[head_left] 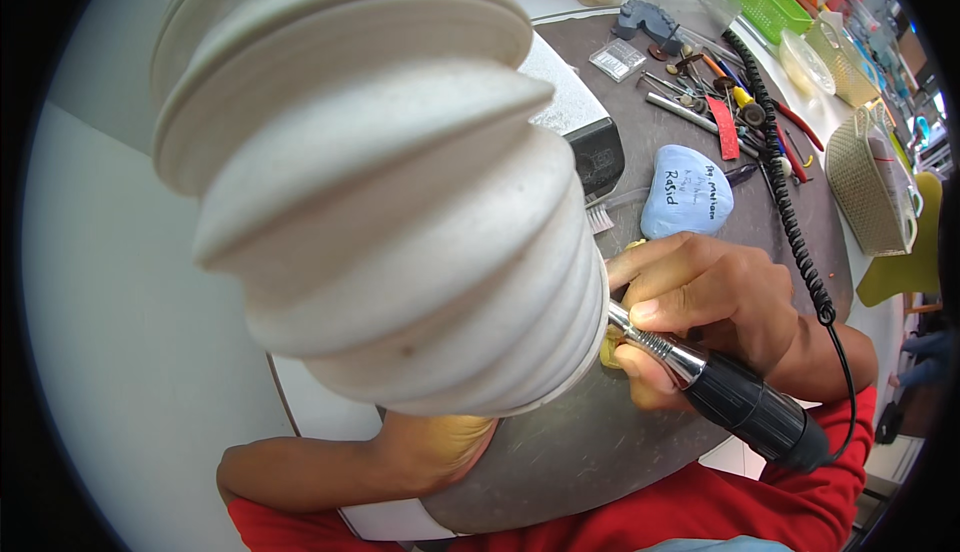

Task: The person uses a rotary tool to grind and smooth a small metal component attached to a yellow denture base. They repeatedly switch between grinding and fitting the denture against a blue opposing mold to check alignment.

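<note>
1. Nearest, a rotary handpiece [715, 382] is clasped in the right hand [715, 302], pen-fashion, the grip clenched round its silver neck just behind the tip.
2. Its long axis is seen to run from the black body at the lower right up to the tip at the upper left; the tip is pointed at a small yellowish piece [610, 347], only partly seen at the fingertips.
3. The left hand is hidden behind a large ribbed white hose [380, 182] that crosses close to the camera; only the left forearm [380, 462] is shown, so its grip cannot be told.
4. As to progress, grinding is judged to be under way; how much of the piece is finished cannot be read, since most of it is covered.
5. Just beyond the grip, a pale blue lump [686, 192] with handwriting is laid on the table [600, 442].
6. Farther off, a coiled black cord [790, 212], scattered hand tools [700, 102] and woven baskets [868, 187] are seen.
</note>
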A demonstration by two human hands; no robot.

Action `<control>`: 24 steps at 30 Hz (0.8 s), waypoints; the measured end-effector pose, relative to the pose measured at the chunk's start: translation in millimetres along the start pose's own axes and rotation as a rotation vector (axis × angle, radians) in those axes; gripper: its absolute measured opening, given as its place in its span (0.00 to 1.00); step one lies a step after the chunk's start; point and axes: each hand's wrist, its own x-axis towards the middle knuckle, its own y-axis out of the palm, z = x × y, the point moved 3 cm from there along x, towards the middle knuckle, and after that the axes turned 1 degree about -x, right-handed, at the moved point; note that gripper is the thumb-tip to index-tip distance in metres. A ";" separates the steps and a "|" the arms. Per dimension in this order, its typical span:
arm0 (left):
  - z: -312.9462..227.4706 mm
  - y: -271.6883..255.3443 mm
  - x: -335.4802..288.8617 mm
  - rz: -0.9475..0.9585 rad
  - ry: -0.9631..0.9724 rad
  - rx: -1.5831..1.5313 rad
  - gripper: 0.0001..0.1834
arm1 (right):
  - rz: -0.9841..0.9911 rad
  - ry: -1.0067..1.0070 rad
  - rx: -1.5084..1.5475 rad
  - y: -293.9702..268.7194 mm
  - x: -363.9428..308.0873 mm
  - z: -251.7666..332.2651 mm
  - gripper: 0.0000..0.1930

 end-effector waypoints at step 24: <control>-1.1 -0.4 -2.6 -0.005 0.020 0.066 0.08 | 0.024 -0.026 -0.071 4.4 6.6 1.9 0.10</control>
